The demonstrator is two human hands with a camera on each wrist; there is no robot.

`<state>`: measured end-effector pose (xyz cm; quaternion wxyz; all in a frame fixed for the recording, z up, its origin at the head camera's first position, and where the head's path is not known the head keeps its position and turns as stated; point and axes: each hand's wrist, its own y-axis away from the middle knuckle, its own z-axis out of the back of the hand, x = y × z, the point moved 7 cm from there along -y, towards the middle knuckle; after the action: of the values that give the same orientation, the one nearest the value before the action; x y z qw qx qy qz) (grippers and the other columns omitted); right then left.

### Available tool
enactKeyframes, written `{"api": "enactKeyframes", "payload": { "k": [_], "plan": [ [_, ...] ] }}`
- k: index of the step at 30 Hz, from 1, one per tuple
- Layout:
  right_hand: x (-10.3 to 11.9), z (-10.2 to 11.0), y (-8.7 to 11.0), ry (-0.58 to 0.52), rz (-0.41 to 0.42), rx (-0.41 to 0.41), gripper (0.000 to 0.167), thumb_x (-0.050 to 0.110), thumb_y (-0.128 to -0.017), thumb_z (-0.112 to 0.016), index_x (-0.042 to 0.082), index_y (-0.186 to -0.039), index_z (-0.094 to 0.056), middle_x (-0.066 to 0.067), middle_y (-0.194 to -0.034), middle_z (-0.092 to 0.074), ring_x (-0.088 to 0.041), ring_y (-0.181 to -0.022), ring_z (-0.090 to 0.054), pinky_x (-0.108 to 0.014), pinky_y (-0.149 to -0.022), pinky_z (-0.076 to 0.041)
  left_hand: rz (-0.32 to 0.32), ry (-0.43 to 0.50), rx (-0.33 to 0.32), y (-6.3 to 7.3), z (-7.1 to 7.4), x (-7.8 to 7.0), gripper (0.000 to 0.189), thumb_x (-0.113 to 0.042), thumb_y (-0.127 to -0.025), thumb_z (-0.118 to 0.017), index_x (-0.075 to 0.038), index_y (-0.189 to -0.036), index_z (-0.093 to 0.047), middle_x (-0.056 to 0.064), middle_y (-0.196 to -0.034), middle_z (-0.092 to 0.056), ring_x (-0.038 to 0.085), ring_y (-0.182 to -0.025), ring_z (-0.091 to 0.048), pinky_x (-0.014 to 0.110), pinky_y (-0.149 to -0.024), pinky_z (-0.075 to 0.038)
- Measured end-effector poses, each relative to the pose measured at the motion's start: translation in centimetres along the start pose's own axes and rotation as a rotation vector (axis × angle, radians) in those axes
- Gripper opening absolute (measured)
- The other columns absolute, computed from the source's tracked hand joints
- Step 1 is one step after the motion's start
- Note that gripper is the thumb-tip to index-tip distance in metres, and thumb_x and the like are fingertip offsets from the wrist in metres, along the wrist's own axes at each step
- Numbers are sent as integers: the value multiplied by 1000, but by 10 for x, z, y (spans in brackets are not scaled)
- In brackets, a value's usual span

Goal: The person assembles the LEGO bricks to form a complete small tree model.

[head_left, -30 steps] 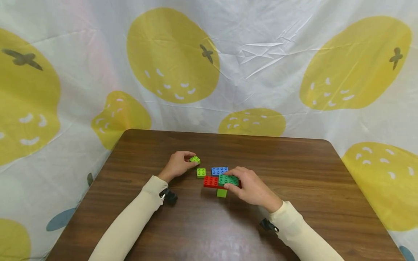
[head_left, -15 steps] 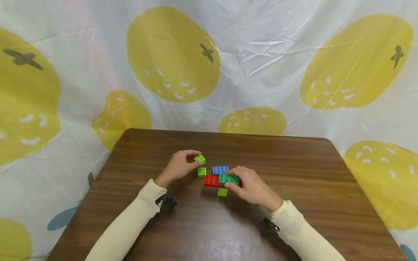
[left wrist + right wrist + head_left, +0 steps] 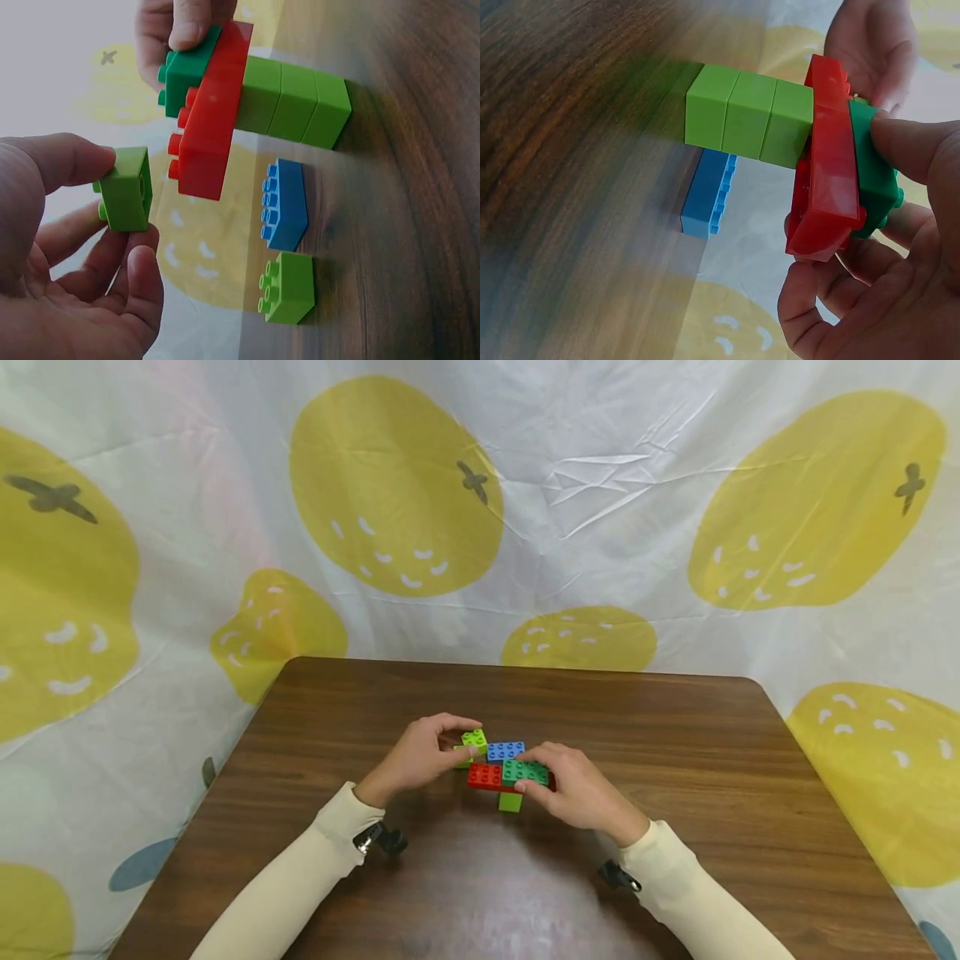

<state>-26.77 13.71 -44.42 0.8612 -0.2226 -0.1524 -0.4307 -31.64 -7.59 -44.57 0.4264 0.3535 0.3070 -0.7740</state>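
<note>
Left hand (image 3: 420, 756): fingers pinch lime brick (image 3: 124, 199) aloft, apart from the near end of red bar (image 3: 214, 127); right hand (image 3: 581, 789): fingers grip green brick (image 3: 527, 772) on that bar, atop lime column (image 3: 292, 103). Lime brick judged light, rigid, slightly slick, not fragile; best held by opposite flat sides. Worktop (image 3: 675, 735) wood-grained, glossy; fruit-print curtain (image 3: 592, 418) behind.

Lime-green brick (image 3: 124, 199), yellow-patterned white cloth (image 3: 600, 543)

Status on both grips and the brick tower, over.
Left grip pinching lime brick, in the air. Right grip holding green brick atop tower. Loose blue brick nearby, apparently blocking nothing.
</note>
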Motion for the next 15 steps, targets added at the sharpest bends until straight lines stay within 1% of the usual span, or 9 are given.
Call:
{"api": "enactKeyframes", "payload": {
  "k": [3, 7, 12, 15],
  "plan": [
    [0, 0, 0, -2, -3, 2, 37, 31, -98, -77, 11, -128, -72, -1, -115, -73, -11, -92, -61, -32, -82, -53, -36, 13, 25, 4, -3, -4, 39, -23, -96, -79, -12, -133, -73, 8, -126, -73, 20, -100, -70, 29, -83, -59],
    [0, 0, 1, -10, -6, 4, 37, 31, -98, -78, 11, -128, -72, -1, -115, -73, -12, -93, -62, -32, -82, -54, -59, 28, 75, 8, -8, -7, 39, -23, -96, -79, -11, -133, -73, 6, -125, -73, 22, -97, -67, 27, -82, -58],
    [0, 0, 0, -16, -10, 6, 38, 32, -98, -78, 11, -129, -72, -2, -116, -74, -12, -95, -63, -34, -84, -55, -104, 13, 116, 11, -14, -12, 38, -22, -96, -79, -12, -132, -73, 3, -121, -73, 17, -97, -65, 28, -82, -59],
    [-1, -1, -1, -15, -6, 1, 38, 32, -98, -77, 11, -129, -71, -1, -115, -73, -11, -95, -63, -33, -83, -55, -130, 7, 124, 12, -16, -17, 38, -20, -95, -79, -10, -132, -73, 5, -120, -73, 16, -97, -65, 27, -81, -59]
  ]
}}
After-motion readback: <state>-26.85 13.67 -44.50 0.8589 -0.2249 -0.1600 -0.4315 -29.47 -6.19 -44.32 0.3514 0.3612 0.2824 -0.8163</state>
